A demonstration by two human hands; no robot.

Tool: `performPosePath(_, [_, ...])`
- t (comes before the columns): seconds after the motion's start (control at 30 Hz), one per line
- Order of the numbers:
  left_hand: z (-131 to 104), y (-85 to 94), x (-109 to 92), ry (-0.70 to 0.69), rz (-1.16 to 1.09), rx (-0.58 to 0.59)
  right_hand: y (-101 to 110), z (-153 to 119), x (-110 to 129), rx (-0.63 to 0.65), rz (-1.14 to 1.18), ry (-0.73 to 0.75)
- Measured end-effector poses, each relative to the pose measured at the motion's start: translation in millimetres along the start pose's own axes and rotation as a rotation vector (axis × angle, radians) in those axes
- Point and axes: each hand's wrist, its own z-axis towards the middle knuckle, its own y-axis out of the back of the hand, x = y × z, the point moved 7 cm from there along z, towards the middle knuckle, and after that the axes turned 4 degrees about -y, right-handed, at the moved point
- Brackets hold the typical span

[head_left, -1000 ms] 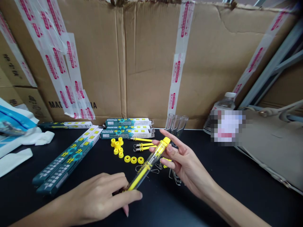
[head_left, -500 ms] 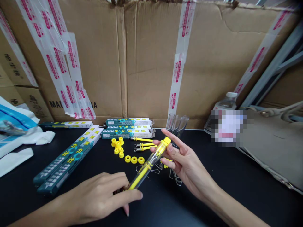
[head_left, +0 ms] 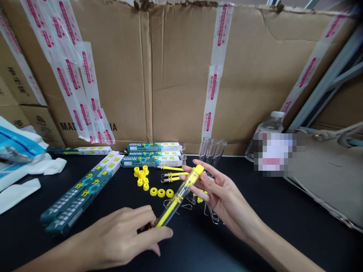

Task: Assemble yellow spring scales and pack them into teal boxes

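A clear tube with a yellow cap and yellow inner rod (head_left: 177, 200) slants across the middle, capped end up and to the right. My left hand (head_left: 124, 234) is closed round its lower end, which the fingers partly hide. At the yellow cap, my right hand (head_left: 221, 192) grips the upper end between thumb and fingers. Behind the tube lie yellow rods with metal springs (head_left: 170, 175). Yellow collars (head_left: 141, 173) and several yellow rings (head_left: 161, 193) sit to the left. Wire hooks (head_left: 211, 215) lie beside my right hand.
Printed boxes (head_left: 82, 192) lie at left, with more boxes (head_left: 153, 160) stacked at the back. Clear tubes (head_left: 211, 149) stand before a large cardboard box (head_left: 178, 75). At right are a plastic bottle (head_left: 270, 124) and a grey bag (head_left: 326, 170); plastic packaging (head_left: 19, 151) lies far left.
The fingers of my right hand have shifted slightly around the capped end. My left hand keeps its hold, and the tube has barely moved.
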Motion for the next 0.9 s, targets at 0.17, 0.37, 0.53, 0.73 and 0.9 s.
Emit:
performPosePath(0.17, [-1, 1.6, 1, -0.001, 0.065, 0.008, -1, 0, 3, 0.017, -0.055, 0.027])
performPosePath(0.37, [-2, 1.4, 0, -0.003, 0.089, 0.000, 0, -1, 4, -0.003, -0.102, 0.033])
performPosePath(0.53, [-5, 3.7, 2, 0.018, 0.180, -0.078, 8, 1, 5, -0.113, -0.116, 0.044])
performPosePath(0.73, [-8, 1.1, 5, 0.023, 0.206, -0.079, 8, 3, 4, -0.097, -0.101, 0.035])
performPosePath(0.9, [-8, -1.8, 10, 0.038, 0.110, -0.042, 4, 1, 2, -0.034, -0.102, 0.038])
